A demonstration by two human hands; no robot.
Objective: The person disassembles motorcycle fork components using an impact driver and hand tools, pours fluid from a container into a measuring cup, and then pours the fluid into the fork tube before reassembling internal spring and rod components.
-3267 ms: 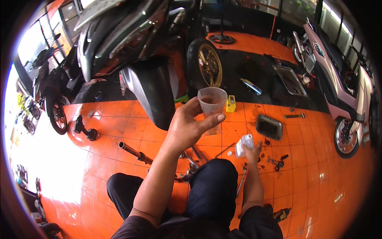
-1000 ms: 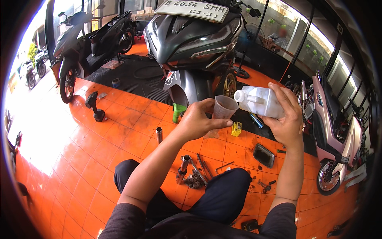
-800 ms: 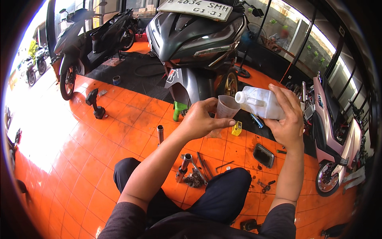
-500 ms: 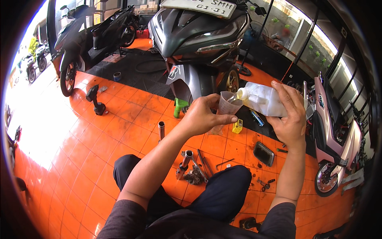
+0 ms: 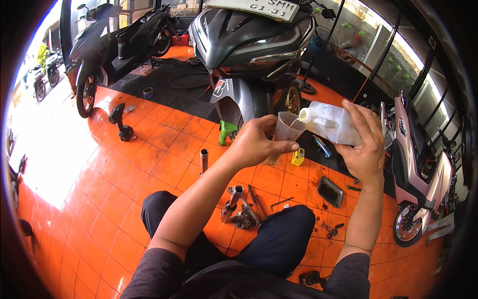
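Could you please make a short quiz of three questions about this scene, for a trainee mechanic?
1. True or false: the white plastic bottle is tilted with its mouth over the clear measuring cup.
2. Which hand holds the cup? A) left hand B) right hand C) neither
3. Fill in: the small yellow box lies on the ____ tiled floor.

Key
1. True; the mouth reaches over the cup's rim.
2. A; the right hand grips the bottle.
3. Orange.
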